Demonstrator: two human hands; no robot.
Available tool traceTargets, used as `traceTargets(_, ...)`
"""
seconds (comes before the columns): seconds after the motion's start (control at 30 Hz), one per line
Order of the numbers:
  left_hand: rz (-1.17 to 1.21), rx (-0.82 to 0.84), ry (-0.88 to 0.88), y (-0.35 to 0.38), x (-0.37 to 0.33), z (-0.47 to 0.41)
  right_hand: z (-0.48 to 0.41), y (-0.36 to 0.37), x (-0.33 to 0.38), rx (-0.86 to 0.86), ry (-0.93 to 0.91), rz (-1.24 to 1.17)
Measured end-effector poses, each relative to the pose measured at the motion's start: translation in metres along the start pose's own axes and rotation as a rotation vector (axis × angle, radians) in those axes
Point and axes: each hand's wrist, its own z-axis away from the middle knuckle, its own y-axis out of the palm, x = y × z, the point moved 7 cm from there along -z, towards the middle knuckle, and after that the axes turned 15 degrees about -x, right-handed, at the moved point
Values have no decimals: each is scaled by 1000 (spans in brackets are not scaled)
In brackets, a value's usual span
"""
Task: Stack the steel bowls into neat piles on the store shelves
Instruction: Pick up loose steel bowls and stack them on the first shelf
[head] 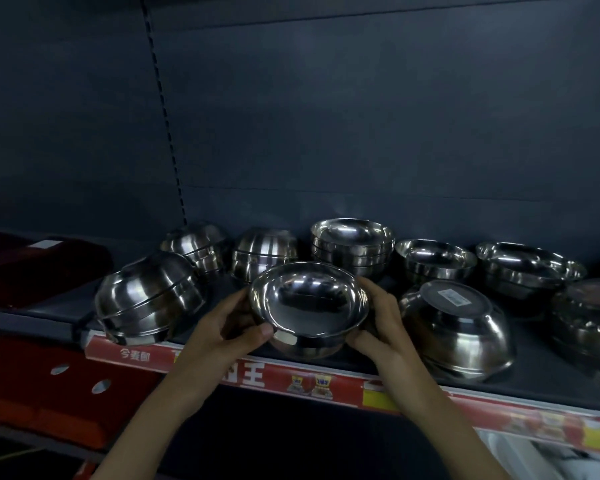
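Observation:
I hold one steel bowl [309, 303] upright between both hands, over the shelf's front edge. My left hand [226, 327] grips its left rim with the thumb curled over the lip. My right hand [378, 323] grips the right side, fingers behind the wall. On the dark shelf [551, 379] sit more bowls: an upside-down pile [146, 299] at left, two upside-down piles [198, 244] [264, 252] behind, an upright pile [352, 244] at the back, and an upside-down bowl [458, 327] with a sticker on its base at right.
More upright bowls [435, 258] [530, 268] stand at the back right, and another pile [589, 320] at the far right edge. Red goods [32, 261] lie on the neighbouring shelf at left. A red price strip [291, 379] runs along the shelf front.

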Motion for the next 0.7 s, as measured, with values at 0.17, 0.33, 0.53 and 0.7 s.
traceTargets(0.17, 37, -12, 97, 2, -32, -15, -19, -3, 37, -56, -126, 1)
traceTargets(0.33, 82, -42, 189, 18, -59, -48, -52, -10, 72, -45, -157, -19)
traceTargets(0.53, 80, -27, 194, 47, -68, -102, -107, -23, 72, 26, -115, 94)
traceTargets(0.7, 26, 31, 111, 78, -56, -134, -149, -34, 50, -7, -111, 263)
